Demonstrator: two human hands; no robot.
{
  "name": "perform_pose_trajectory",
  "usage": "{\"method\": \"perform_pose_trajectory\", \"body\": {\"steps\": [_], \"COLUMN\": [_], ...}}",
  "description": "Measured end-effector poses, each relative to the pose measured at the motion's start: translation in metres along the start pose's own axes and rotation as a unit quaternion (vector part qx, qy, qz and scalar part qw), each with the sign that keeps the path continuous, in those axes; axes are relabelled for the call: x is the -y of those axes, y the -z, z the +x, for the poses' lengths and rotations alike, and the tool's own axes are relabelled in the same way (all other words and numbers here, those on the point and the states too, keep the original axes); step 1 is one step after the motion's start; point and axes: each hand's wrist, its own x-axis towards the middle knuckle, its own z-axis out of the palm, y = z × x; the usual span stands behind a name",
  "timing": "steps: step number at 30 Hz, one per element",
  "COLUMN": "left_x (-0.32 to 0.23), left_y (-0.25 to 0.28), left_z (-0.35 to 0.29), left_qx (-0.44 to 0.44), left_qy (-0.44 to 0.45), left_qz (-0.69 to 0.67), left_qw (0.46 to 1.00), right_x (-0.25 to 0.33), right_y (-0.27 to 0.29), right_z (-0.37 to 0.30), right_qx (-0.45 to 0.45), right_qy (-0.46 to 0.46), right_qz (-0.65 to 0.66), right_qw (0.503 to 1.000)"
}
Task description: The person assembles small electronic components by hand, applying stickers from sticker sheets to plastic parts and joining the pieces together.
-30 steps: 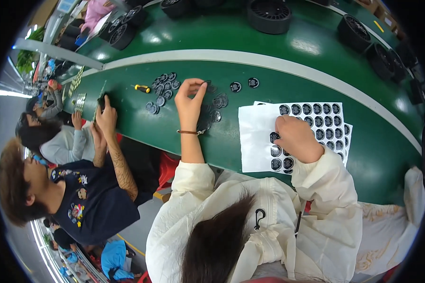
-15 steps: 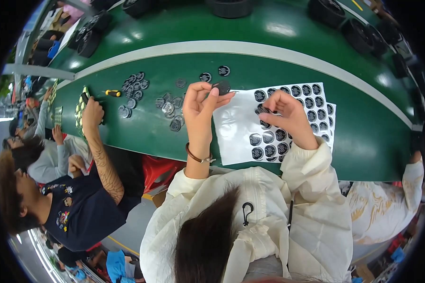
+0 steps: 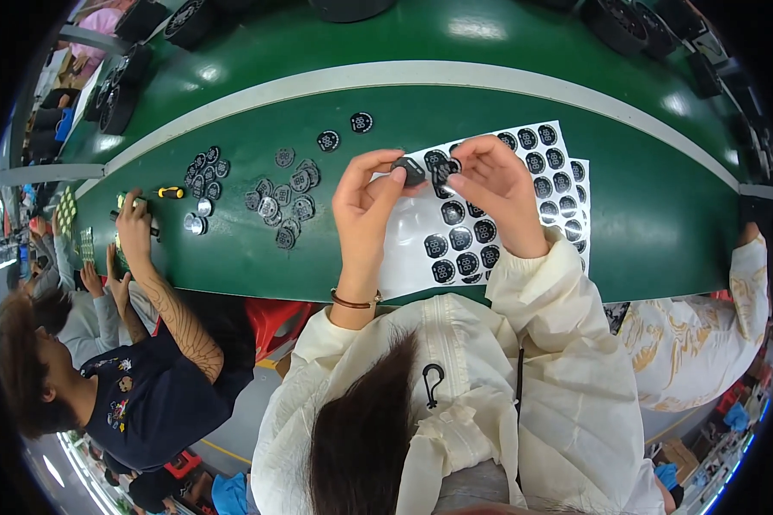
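Between the thumb and fingers of my left hand (image 3: 365, 202) is a small black round disc (image 3: 411, 171). My right hand (image 3: 500, 193) pinches a black round sticker (image 3: 446, 174) with pale printing, close beside the disc; I cannot tell whether the two touch. Under and beyond the right hand lies a white sticker sheet (image 3: 404, 262) with rows of black round stickers (image 3: 460, 239), its left part bare. A second sheet's edge (image 3: 582, 215) shows beneath it on the right.
Loose printed discs lie in a pile (image 3: 301, 181) and a farther-left group (image 3: 199, 185), plus two single ones (image 3: 362, 122) on the green table (image 3: 343, 266). A yellow-black screwdriver (image 3: 171, 192) lies near a co-worker's hand (image 3: 134, 227). Black wheels (image 3: 614, 24) stand beyond the white strip (image 3: 421, 73).
My right hand has moved left and up from the sheet with the sticker, now next to the disc in my left hand. The whole view has shifted a little.
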Motion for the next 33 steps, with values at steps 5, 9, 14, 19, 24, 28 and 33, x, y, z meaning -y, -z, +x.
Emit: {"method": "perform_pose_trajectory", "body": {"steps": [5,9,14,19,24,28,33], "left_x": [0.011,0.010,0.012,0.002,0.004,0.007,0.010], "left_y": [0.000,-0.007,-0.007,-0.006,-0.005,-0.005,-0.004], "left_z": [-0.003,-0.004,-0.005,-0.005,-0.008,-0.009,-0.010], "left_qx": [-0.032,0.003,0.068,0.107,0.100,0.068,0.081], "left_qy": [-0.003,0.049,0.014,-0.019,-0.054,-0.081,-0.082], "left_qz": [0.004,-0.091,-0.043,0.064,0.126,0.144,0.162], "left_qw": [0.999,0.995,0.997,0.992,0.985,0.984,0.980], "right_x": [-0.009,-0.012,-0.007,0.003,0.004,0.008,0.003], "right_y": [-0.008,-0.010,-0.006,-0.001,0.000,0.002,-0.004], "right_z": [-0.001,-0.003,-0.001,-0.001,-0.001,-0.004,-0.006], "right_qx": [-0.040,-0.054,-0.059,-0.030,-0.043,-0.096,-0.065], "right_qy": [0.051,0.058,0.041,-0.004,-0.019,0.000,0.027], "right_qz": [-0.003,-0.006,0.013,0.025,0.017,0.002,-0.009], "right_qw": [0.998,0.997,0.997,0.999,0.999,0.995,0.998]}}
